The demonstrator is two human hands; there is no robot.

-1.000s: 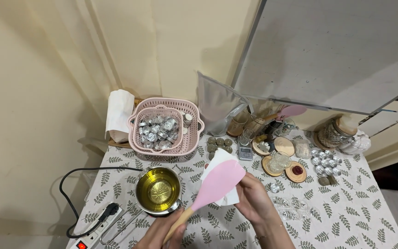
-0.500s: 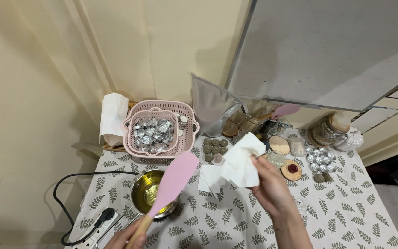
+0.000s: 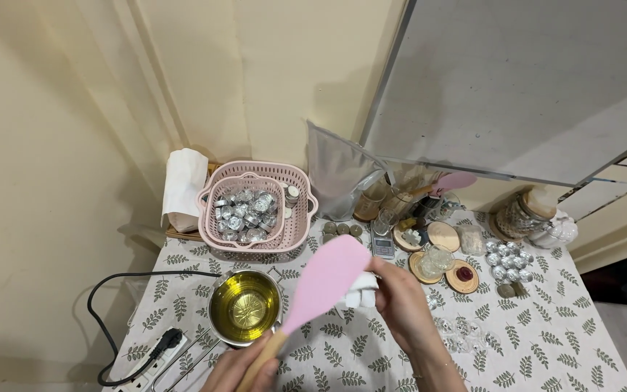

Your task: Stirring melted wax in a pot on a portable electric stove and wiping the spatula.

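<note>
A: Spatula (image 3: 322,283), one, pink blade on a pale wooden handle. Location?

B: Held over the leaf-print tablecloth (image 3: 546,341), just right of the metal pot (image 3: 245,307). Left hand (image 3: 244,368) is wrapped around the low end of the handle, fingers closed on it. Long axis runs from that grip at lower left up to the blade tip at upper right.

A: Second hand?

B: Right hand (image 3: 400,301), pinching a folded white tissue (image 3: 363,289) against the right edge of the blade, fingers pressed together on the paper. So the blade lies up and right of the left-hand grip, and the right hand is the nearer one to it; the tissue sits partly behind the blade.

A: Counts, please.

B: Pot, one, holding clear yellow liquid, standing apart from the blade. Pink baskets, two, the smaller nested in the larger pink basket (image 3: 295,218) and heaped with silver foil cups, too many to count. Second pink spatula (image 3: 455,181), one, upright among the jars at the back. Round wooden discs (image 3: 444,236), about four. Small dark round pieces (image 3: 342,229), a cluster of roughly five. Loose foil cups (image 3: 509,261) at right, about nine. Power strip (image 3: 155,353), one, with a black cord. Silver pouch (image 3: 335,174), one. White paper roll (image 3: 183,185), one, left of the baskets.
</note>
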